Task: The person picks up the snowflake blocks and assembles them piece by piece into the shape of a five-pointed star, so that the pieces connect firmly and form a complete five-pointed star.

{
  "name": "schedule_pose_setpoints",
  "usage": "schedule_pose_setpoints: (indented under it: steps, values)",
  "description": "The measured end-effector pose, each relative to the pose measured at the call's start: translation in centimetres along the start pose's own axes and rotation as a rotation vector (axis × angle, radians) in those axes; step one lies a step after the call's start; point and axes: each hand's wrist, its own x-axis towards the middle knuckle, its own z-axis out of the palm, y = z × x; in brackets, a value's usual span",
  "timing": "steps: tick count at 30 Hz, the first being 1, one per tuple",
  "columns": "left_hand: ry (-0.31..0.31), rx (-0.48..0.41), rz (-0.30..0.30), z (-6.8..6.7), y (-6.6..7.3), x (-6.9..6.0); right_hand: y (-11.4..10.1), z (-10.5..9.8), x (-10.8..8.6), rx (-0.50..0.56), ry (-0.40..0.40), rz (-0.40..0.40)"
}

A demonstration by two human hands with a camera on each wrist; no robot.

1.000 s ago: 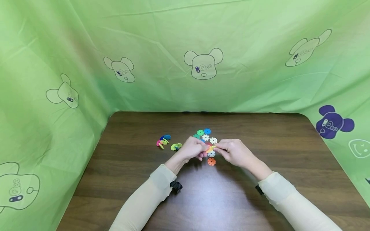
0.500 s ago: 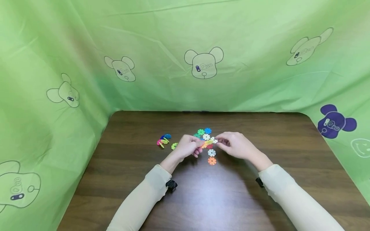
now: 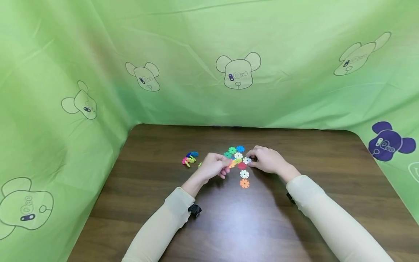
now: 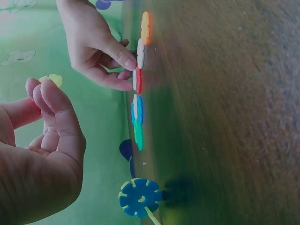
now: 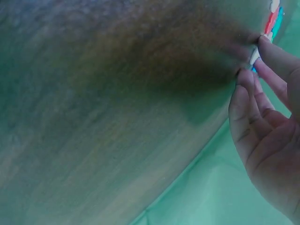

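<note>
My left hand pinches an orange slotted plastic disc joined to a yellow disc, held above the table. In the left wrist view only a yellow edge shows past the fingertips. With thumb and fingers at its edge, my right hand grips a white disc at table level. Between the hands lies a red disc, partly covered. Nearer me are another white disc and an orange one. Farther back lie a third white disc, a green one and a blue one.
A cluster of joined pink, blue and yellow discs sits to the left. Beside it, a blue disc with yellow pieces is mostly hidden behind my left hand in the head view. Green cloth encloses the brown table.
My right hand has let go of the joined orange and yellow discs and moved to the white disc. My left hand has drawn slightly left, still pinching the joined pair.
</note>
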Motion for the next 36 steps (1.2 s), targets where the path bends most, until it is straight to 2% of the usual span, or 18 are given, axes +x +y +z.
schedule_pose_setpoints:
  steps: [4,8,14,18,23,29,36]
  values:
    - [0.004,-0.001,0.001,0.2,0.1,0.0,0.3,-0.2,0.0,0.047,-0.045,0.002]
    - [-0.009,0.001,0.0,0.5,0.0,0.1,0.8,-0.3,0.0,0.138,-0.081,0.036]
    - [0.002,-0.006,-0.011,0.9,0.0,0.2,1.4,-0.3,-0.7,0.317,-0.068,0.075]
    - [0.009,-0.014,-0.009,1.0,0.0,0.3,1.5,-0.2,-1.6,0.371,-0.025,0.068]
    - [0.008,-0.035,-0.004,1.2,-0.2,0.4,0.4,-0.7,-3.2,0.348,0.061,0.035]
    - [0.015,-0.038,0.01,1.9,-0.2,0.4,-1.9,-1.0,-4.9,0.33,0.157,-0.044]
    - [0.007,-0.037,0.027,2.9,-0.3,0.4,-3.7,-0.7,-5.8,0.283,0.278,-0.157]
